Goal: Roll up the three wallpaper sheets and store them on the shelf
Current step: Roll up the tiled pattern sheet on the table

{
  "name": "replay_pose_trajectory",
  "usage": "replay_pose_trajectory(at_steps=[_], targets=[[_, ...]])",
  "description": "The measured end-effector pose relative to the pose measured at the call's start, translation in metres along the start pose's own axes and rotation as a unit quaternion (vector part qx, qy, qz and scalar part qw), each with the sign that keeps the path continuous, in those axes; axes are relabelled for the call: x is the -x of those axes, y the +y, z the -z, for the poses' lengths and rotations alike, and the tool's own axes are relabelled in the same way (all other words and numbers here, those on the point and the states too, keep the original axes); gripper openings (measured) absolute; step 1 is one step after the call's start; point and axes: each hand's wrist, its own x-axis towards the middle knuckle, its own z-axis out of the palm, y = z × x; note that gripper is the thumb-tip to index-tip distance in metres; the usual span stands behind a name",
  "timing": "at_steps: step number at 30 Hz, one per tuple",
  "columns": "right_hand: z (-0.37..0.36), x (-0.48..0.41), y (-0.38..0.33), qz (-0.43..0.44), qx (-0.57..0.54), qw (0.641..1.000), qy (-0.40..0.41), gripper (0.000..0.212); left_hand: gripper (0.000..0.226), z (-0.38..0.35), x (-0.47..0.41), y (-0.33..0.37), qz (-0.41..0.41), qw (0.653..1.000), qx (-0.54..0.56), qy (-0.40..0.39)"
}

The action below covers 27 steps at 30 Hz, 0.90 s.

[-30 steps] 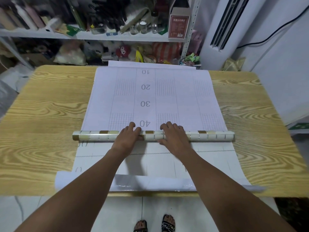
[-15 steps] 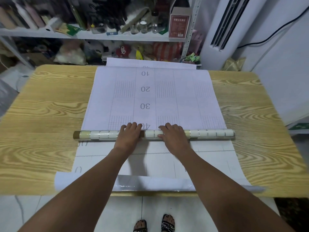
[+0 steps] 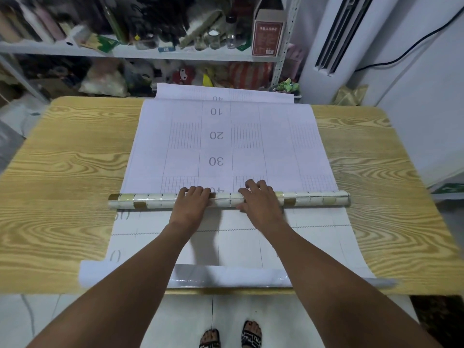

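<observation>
A wallpaper sheet [image 3: 226, 136] lies face down on the wooden table [image 3: 62, 159], its white gridded backing showing the numbers 10 to 40. Its near part is wound into a tight roll [image 3: 145, 200] with a cream and gold tile pattern, lying crosswise. My left hand [image 3: 192, 203] and my right hand [image 3: 259, 200] rest on top of the roll near its middle, fingers laid over it. Under it lies another sheet [image 3: 241, 244], whose near edge curls at the table's front. A third sheet's far edge [image 3: 223, 92] sticks out at the back.
Behind the table stands a metal shelf [image 3: 125, 52] crammed with bottles, jars, a red box [image 3: 267, 37] and bags. A white air conditioner [image 3: 344, 38] stands at the back right. My sandalled feet [image 3: 231, 335] are on the tiled floor below the table's front edge.
The roll has turned a little further away over the sheet, covering more of the 40 mark. Both hands moved forward with it.
</observation>
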Motion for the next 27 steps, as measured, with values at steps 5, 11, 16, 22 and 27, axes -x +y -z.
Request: replay_pose_trajectory(at_steps=[5,11,16,22,27], targets=[[0.001,0.000,0.000,0.016,0.018,1.000,0.003,0.039,0.039,0.000,0.000,0.004,0.011,0.999,-0.025,0.023],[0.003,0.001,-0.003,0.009,0.008,1.000,0.024,0.039,0.061,0.001,-0.002,0.007,0.039,0.998,-0.044,0.000],[-0.004,-0.002,-0.004,-0.005,0.026,0.995,0.098,0.012,0.064,0.004,-0.003,0.004,0.034,0.999,-0.032,-0.002],[-0.012,0.000,0.000,-0.009,0.045,0.995,0.086,0.038,0.035,0.006,-0.004,0.004,0.012,0.999,-0.029,-0.039],[-0.014,-0.002,0.000,-0.002,0.055,0.998,0.038,0.052,0.053,0.000,-0.003,0.003,-0.003,0.999,-0.049,-0.011]])
